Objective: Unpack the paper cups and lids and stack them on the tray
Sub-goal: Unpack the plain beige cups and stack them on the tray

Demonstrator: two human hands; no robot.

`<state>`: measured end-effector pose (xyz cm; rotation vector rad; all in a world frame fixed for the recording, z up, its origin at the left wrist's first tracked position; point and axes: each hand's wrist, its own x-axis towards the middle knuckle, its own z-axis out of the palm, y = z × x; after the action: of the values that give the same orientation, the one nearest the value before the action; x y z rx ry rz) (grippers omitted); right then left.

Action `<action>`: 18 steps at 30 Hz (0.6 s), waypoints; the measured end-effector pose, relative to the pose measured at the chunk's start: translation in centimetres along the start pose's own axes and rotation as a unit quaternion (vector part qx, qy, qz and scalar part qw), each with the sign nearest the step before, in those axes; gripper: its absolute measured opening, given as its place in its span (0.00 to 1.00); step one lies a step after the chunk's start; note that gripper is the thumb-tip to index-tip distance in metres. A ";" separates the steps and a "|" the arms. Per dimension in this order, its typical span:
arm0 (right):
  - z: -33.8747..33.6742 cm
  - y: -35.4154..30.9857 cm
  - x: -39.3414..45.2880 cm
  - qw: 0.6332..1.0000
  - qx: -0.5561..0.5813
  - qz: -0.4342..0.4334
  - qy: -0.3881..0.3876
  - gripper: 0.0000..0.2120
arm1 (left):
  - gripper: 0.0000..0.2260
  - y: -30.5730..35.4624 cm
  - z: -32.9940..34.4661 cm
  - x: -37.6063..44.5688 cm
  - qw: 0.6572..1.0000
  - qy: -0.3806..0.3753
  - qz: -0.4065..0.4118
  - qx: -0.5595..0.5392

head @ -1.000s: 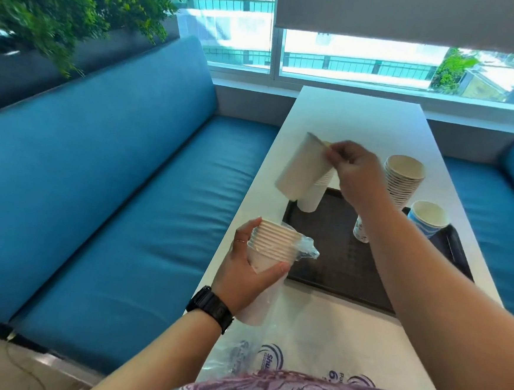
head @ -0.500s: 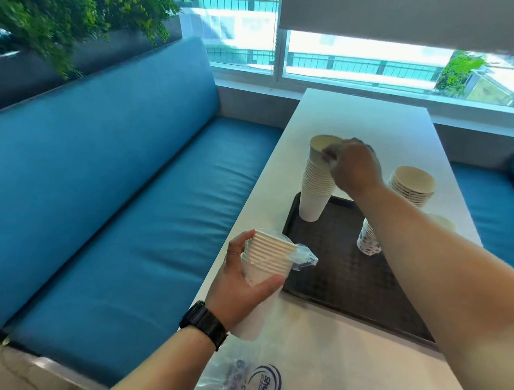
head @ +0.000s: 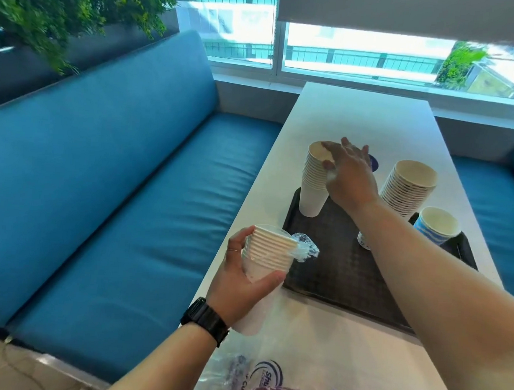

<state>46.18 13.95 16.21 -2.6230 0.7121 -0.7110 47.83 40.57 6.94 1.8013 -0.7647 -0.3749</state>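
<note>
The left hand (head: pixel 239 282) grips a stack of white paper cups (head: pixel 268 254) in a clear plastic sleeve (head: pixel 305 251), just beside the black tray (head: pixel 335 272). The right hand (head: pixel 348 174), fingers spread and relaxed, rests on the tall stack of white cups (head: pixel 313 184) standing on the tray's far left corner. A printed-cup stack (head: pixel 408 188) and a blue-striped cup (head: pixel 436 226) stand to the right.

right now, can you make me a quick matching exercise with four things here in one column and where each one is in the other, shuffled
Things:
1. plain white cup stack
2. wrapped cup stack
3. blue striped cup
4. printed cup stack

Places:
A. gripped in the left hand, off the tray
B. right edge of the tray, alone
C. far left of the tray, under the right hand
D. far right of the tray, behind the right forearm

Pairs: 1-C, 2-A, 3-B, 4-D
</note>
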 end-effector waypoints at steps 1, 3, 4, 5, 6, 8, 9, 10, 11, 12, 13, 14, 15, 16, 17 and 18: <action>-0.2 -0.6 -0.6 1.000 0.019 0.000 0.015 0.20 | 0.38 0.1 0.0 0.0 1.000 0.001 0.001 -0.003; -0.9 -2.2 -2.3 0.998 0.064 0.003 0.021 0.18 | 0.37 0.2 -0.1 -0.1 1.000 0.006 0.006 -0.010; -1.2 -3.0 -3.2 0.996 0.086 0.007 0.011 0.17 | 0.36 0.3 -0.1 -0.1 1.000 0.008 0.007 -0.012; -1.5 -3.7 -4.1 0.994 0.105 0.011 -0.005 0.15 | 0.36 0.4 -0.1 -0.1 1.000 0.009 0.007 -0.012; -1.6 -4.2 -5.0 0.992 0.125 0.015 -0.026 0.14 | 0.37 0.4 -0.1 -0.1 1.000 0.008 0.008 -0.012; -2.0 -5.0 -6.7 0.981 0.171 0.029 -0.082 0.12 | 0.37 0.5 -0.1 -0.2 1.000 0.006 0.014 -0.009; -2.0 -5.2 -7.4 0.974 0.196 0.039 -0.107 0.11 | 0.37 0.6 -0.1 -0.3 1.000 0.005 0.017 -0.008; -2.0 -5.4 -8.0 0.967 0.216 0.048 -0.123 0.10 | 0.37 0.7 -0.1 -0.3 1.000 0.006 0.020 -0.007; -2.0 -5.5 -8.6 0.963 0.230 0.054 -0.130 0.09 | 0.37 0.7 -0.1 -0.3 1.000 0.007 0.021 -0.006; -1.9 -5.7 -9.2 0.959 0.242 0.056 -0.136 0.08 | 0.37 0.8 -0.1 -0.4 1.000 0.007 0.021 -0.003; -1.9 -5.9 -9.7 0.954 0.254 0.056 -0.147 0.08 | 0.37 0.8 -0.1 -0.5 1.000 0.008 0.020 0.000; -1.8 -6.0 -10.2 0.950 0.262 0.056 -0.162 0.07 | 0.38 0.8 -0.1 -0.5 1.000 0.009 0.019 0.003; -1.8 -6.1 -10.6 0.948 0.259 0.053 -0.178 0.07 | 0.38 0.8 -0.1 -0.5 1.000 0.011 0.016 0.006; -1.7 -6.2 -11.0 0.949 0.245 0.046 -0.194 0.07 | 0.38 0.9 0.0 -0.5 1.000 0.013 0.016 0.009; -1.6 -6.3 -11.3 0.950 0.228 0.036 -0.209 0.07 | 0.39 0.9 0.0 -0.5 1.000 0.013 0.016 0.011; -1.7 -6.4 -11.6 0.950 0.216 0.029 -0.222 0.08 | 0.40 0.9 0.0 -0.5 1.000 0.014 0.018 0.010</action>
<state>39.01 25.19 15.98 -2.2260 0.4347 -0.2051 47.13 40.74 7.74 1.8059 -0.7838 -0.3184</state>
